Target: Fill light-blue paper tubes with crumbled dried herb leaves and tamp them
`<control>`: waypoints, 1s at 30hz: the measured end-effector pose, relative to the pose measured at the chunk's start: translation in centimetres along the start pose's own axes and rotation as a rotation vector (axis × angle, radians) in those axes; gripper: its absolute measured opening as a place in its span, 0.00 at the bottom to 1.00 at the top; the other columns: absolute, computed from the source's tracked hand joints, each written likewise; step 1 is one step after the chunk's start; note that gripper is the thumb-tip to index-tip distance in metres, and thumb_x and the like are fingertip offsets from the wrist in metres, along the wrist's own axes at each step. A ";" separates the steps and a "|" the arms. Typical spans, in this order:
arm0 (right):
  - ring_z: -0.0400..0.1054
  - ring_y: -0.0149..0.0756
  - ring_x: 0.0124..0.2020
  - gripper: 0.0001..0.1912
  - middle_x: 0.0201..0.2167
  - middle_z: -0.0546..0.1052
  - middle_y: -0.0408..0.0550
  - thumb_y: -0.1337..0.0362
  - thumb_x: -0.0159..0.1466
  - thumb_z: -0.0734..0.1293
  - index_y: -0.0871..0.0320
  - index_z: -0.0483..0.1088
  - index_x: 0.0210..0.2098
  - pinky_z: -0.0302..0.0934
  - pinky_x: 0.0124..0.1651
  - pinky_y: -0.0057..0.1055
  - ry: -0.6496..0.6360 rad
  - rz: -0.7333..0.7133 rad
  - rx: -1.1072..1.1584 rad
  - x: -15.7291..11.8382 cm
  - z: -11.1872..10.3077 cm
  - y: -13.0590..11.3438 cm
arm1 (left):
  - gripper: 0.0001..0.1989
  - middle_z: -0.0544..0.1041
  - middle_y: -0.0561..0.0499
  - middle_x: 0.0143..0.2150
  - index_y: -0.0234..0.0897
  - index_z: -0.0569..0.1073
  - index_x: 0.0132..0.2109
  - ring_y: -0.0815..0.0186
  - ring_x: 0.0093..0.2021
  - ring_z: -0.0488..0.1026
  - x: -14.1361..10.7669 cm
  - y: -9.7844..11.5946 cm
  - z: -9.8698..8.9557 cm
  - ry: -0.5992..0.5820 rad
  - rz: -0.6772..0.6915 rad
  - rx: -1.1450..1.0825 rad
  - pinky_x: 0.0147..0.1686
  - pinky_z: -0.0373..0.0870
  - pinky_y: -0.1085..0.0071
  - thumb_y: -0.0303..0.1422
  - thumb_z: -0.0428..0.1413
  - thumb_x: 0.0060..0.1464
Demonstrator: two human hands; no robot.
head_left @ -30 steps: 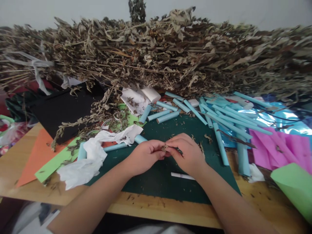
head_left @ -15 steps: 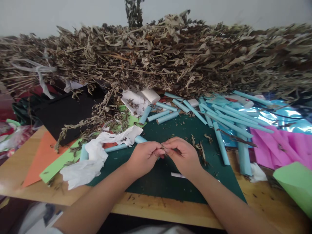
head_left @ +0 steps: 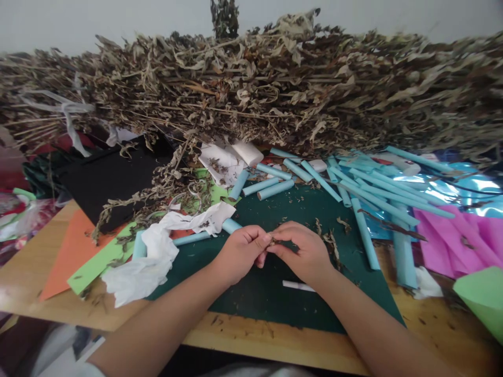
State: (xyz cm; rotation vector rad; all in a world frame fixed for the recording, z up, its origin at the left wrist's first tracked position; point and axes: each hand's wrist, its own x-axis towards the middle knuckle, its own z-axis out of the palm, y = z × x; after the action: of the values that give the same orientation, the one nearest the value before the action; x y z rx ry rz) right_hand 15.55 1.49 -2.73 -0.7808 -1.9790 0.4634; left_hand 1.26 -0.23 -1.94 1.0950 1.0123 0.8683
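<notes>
Over the dark green mat (head_left: 267,309), my left hand (head_left: 243,254) and my right hand (head_left: 304,251) meet at the fingertips. Both are closed in a pinch on a small bit of dried leaf (head_left: 272,241), mostly covered by the fingers. Under my right wrist lies a thin white paper roll (head_left: 296,286). Loose dried leaves (head_left: 332,246) lie on the mat just right of my right hand. A light blue paper tube (head_left: 230,225) rests behind my left hand, partly under crumpled white tissue (head_left: 143,264).
A long heap of dried leafy stalks (head_left: 251,89) runs along the wall. Several blue paper tubes (head_left: 377,191) are piled at the back right, near pink paper (head_left: 451,241) and green paper (head_left: 481,298). A black sheet (head_left: 113,180) and orange paper (head_left: 65,256) lie on the left.
The view has shifted slightly, so most things appear a little further right. My hands stay together, with the fingers rearranged around the leaf bit. More of the white roll shows.
</notes>
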 end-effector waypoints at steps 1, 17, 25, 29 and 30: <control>0.66 0.31 0.27 0.02 0.24 0.72 0.47 0.68 0.52 0.66 0.60 0.68 0.27 0.63 0.30 0.28 -0.001 0.007 0.002 0.1 0.0 -0.1 | 0.13 0.61 0.58 0.13 0.33 0.61 0.22 0.76 0.15 0.58 -0.1 0.2 -0.1 -0.002 0.020 0.100 0.17 0.54 0.79 0.37 0.47 0.49; 0.64 0.33 0.28 0.08 0.23 0.72 0.49 0.74 0.53 0.61 0.61 0.67 0.21 0.62 0.31 0.31 0.032 -0.075 -0.108 0.0 0.1 -0.5 | 0.15 0.69 0.52 0.24 0.31 0.66 0.28 0.72 0.26 0.68 -0.7 1.1 0.2 0.025 -0.046 0.106 0.25 0.65 0.78 0.42 0.50 0.47; 0.64 0.33 0.28 0.05 0.24 0.72 0.49 0.72 0.54 0.61 0.61 0.69 0.26 0.62 0.31 0.30 0.026 -0.073 -0.158 -0.1 -0.2 -0.4 | 0.14 0.72 0.51 0.24 0.30 0.67 0.29 0.72 0.27 0.70 -0.4 1.2 -0.5 -0.082 -0.085 0.058 0.29 0.66 0.76 0.39 0.54 0.43; 0.64 0.34 0.29 0.05 0.25 0.72 0.49 0.71 0.55 0.61 0.60 0.68 0.27 0.62 0.31 0.31 -0.003 -0.046 -0.170 -0.2 -0.3 -0.5 | 0.14 0.71 0.52 0.21 0.30 0.66 0.28 0.72 0.24 0.70 -0.2 1.0 -0.5 -0.096 -0.072 -0.004 0.27 0.66 0.76 0.40 0.53 0.44; 0.64 0.34 0.29 0.05 0.26 0.71 0.49 0.71 0.54 0.61 0.60 0.68 0.28 0.62 0.32 0.31 -0.016 -0.047 -0.166 -0.2 -0.3 -0.5 | 0.15 0.71 0.52 0.21 0.30 0.66 0.28 0.73 0.23 0.70 -0.2 0.9 -0.5 -0.099 -0.070 -0.022 0.26 0.66 0.77 0.40 0.53 0.44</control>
State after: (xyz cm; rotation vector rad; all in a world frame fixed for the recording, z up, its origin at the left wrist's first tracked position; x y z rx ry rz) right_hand 15.69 1.06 -2.42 -0.8334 -2.0651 0.2804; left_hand 0.70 -0.02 -1.08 1.0675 0.9513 0.7605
